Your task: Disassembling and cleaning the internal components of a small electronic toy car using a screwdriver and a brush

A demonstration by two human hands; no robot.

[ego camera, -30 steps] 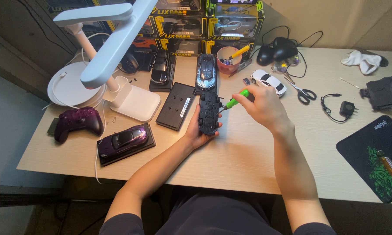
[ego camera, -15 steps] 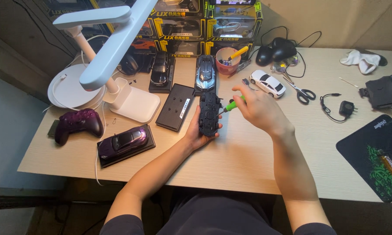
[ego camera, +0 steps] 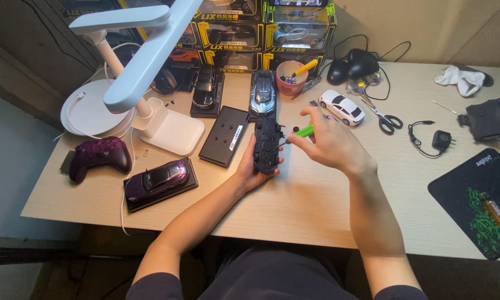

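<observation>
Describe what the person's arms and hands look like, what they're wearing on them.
Both forearms are bare from above the elbow down. The left hand and right hand wear no gloves, and no rings, watch or bracelet show. Short dark sleeves cover only the upper arms.

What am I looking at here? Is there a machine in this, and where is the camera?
There is no machine: a person sits at a desk and works with bare hands. The one picture comes from a camera on their head, looking down, so you see both forearms reaching out.

The left hand holds a black toy car turned underside up. The right hand holds a green screwdriver with its tip at the car's side.

Around them lie a white lamp, a purple game controller, a purple model car on a black base, a black plate, a blue car, a white car, scissors, a red cup of tools and a black mouse mat. Boxed model cars stand at the back.
</observation>
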